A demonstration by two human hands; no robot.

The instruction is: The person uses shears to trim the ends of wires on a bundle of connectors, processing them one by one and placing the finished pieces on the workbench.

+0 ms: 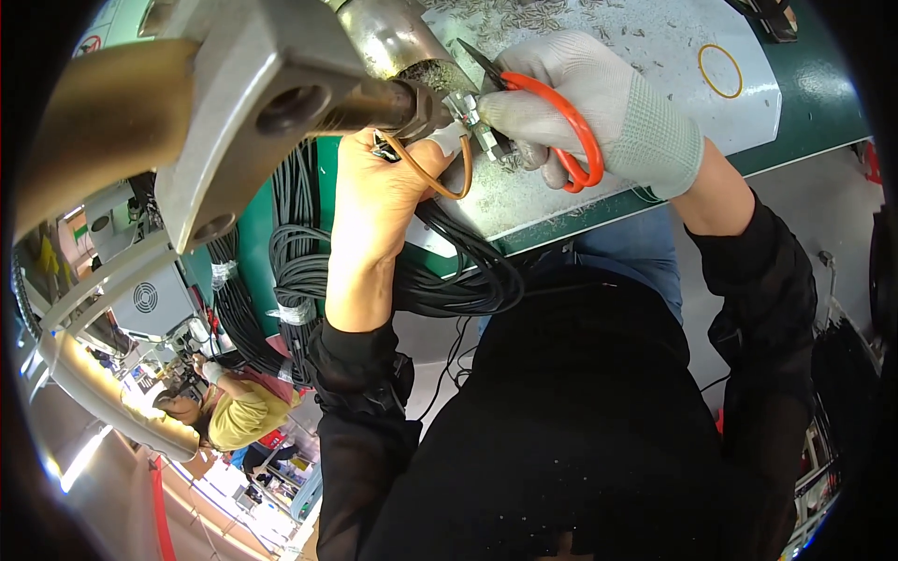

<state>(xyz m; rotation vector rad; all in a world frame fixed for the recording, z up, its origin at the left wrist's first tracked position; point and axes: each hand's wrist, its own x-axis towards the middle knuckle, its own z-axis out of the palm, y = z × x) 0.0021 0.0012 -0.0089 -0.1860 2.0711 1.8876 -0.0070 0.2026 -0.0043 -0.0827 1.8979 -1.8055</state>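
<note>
My bare left hand (379, 192) pinches a black cable end with a rubber band looped round its fingers. My right hand (585, 103), in a grey knit glove, grips orange-handled cutters (561, 117) whose dark jaws point at a small grey connector (472, 117) between both hands. A brown rubber band (440, 182) hangs below the connector. Black cables (449, 271) trail down from my left hand in a coil. Both hands meet at the near edge of the white work mat (599, 37).
A metal machine arm (253, 93) with a cylinder juts in from the upper left, close to my left hand. Trimmed wire bits litter the mat, and a yellow rubber band (720, 70) lies on it. The green bench (804, 103) runs right. Another person in yellow (238, 411) works at lower left.
</note>
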